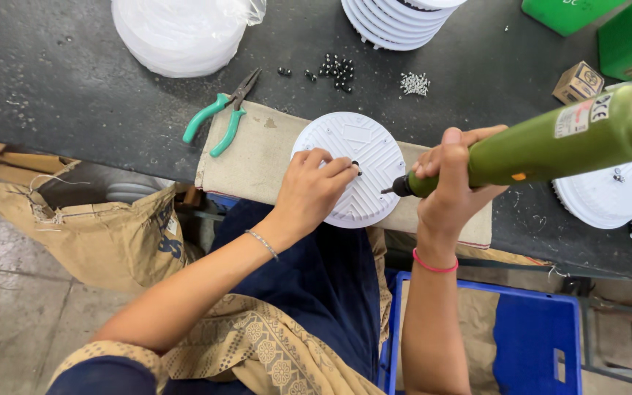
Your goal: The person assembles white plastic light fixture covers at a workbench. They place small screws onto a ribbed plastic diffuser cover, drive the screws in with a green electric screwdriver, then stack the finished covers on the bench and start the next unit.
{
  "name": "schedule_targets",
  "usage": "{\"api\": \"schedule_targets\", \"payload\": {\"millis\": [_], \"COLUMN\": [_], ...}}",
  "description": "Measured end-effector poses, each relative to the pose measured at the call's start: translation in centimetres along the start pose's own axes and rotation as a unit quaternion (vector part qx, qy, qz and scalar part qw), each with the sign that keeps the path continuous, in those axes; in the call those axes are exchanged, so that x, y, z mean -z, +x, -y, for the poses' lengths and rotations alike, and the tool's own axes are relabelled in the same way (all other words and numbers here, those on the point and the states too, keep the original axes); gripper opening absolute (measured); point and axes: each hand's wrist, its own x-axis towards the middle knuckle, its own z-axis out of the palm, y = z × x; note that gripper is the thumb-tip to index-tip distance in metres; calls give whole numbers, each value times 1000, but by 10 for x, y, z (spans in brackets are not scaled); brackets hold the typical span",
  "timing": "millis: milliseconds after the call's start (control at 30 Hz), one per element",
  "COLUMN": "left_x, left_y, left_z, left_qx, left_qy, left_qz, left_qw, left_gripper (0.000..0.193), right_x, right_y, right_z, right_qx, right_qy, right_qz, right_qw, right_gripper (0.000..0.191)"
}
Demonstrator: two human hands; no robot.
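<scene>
A round white ribbed disc (363, 150) lies on a beige cloth pad (257, 157) at the near edge of the dark workbench. My left hand (309, 192) rests on the disc and pinches a small dark screw (356, 169) against its face. My right hand (451, 179) grips a green electric screwdriver (550, 143). Its bit tip hovers just right of the screw, over the disc's right side.
Green-handled pliers (221, 113) lie on the pad's left corner. Loose dark screws (334, 69) and silver screws (415, 83) sit behind. Stacks of white discs (393, 22) stand at the back and right (608, 194), a bagged stack (181, 33) at the left. A blue crate (535, 336) is below.
</scene>
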Motion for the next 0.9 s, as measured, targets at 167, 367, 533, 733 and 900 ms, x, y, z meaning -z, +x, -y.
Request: {"api": "schedule_targets", "payload": {"millis": [167,367,533,733,900], "left_x": [15,22,27,28,30], "left_y": [-9,-13,-16,-19,-19], "left_z": [5,21,35,51,60], "left_qx": [-16,-3,12,25,26], "left_qy": [-1,-10,-24,-44,-53], "left_qz": [33,24,6,11,9], "left_qw": [999,1000,1000,999,998], "left_gripper": [42,43,42,44,46], "right_x": [-25,-60,-77,-88,-96], "right_y": [6,14,17,15,16], "right_z": [-7,-23,-31,-43,-48], "right_qx": [-5,-15,-24,-17,-16], "right_qy": [12,35,32,13,7], "right_qz": [10,10,19,30,33], "right_qw": [1000,999,999,999,999], "right_gripper": [14,14,16,16,17]}}
